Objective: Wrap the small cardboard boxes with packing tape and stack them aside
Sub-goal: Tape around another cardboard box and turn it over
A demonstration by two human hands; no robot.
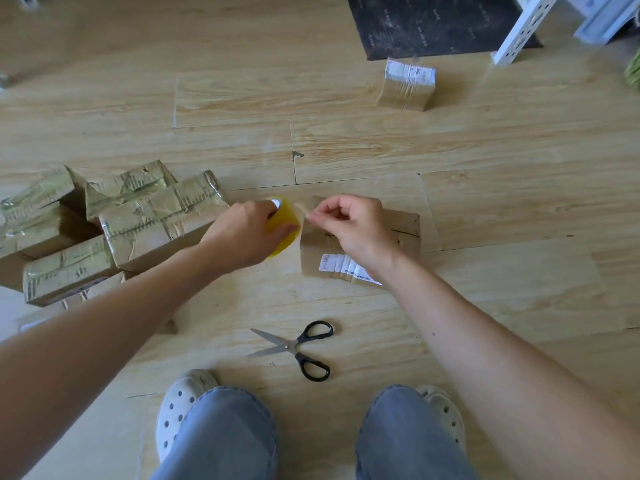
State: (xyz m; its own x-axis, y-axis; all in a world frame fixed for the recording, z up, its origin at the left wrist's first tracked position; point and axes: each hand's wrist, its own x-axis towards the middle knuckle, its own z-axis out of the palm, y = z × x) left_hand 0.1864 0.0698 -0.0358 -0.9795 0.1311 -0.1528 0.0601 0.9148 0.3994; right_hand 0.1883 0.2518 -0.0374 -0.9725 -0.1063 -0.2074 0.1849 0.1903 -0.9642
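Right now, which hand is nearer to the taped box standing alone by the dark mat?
Right. The right hand, pinching the tape end, is nearer the lone taped box, which lies farther out and to its right. The left hand grips the tape roll, further left.

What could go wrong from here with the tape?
The right hand pinches only a short tape end off the tape roll in the left hand; it may slip or fold onto itself.
Neither hand grips the cardboard box, so it could shift when taped.
The scissors lie open near the feet, and both hands are busy.
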